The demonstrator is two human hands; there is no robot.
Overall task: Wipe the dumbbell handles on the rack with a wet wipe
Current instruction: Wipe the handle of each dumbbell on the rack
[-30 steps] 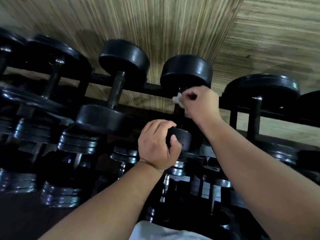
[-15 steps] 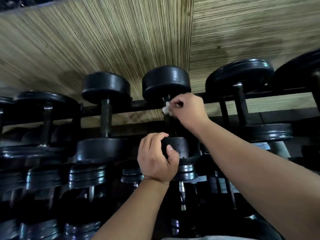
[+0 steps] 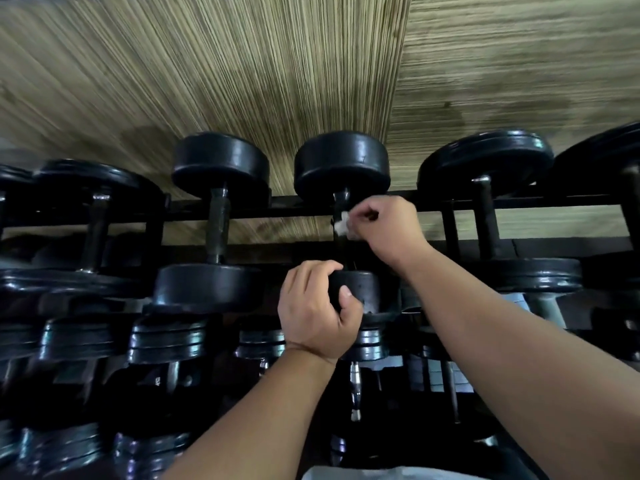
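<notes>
Pinching a white wet wipe [image 3: 341, 226] at the handle [image 3: 341, 198] of the middle dumbbell [image 3: 341, 164], the right hand [image 3: 389, 230] is curling round the cloth just below that dumbbell's far head. The left hand [image 3: 313, 313] is gripping the same dumbbell's near head [image 3: 367, 289], thumb pressing its face. That dumbbell is lying across the rack [image 3: 294, 206]. The wipe is probably touching the handle, though darkness is blurring the contact.

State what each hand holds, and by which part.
Left hand grips the dumbbell by its near weight head. Right hand pinches a bunched white wet wipe against that dumbbell's handle, near its far end.
</notes>
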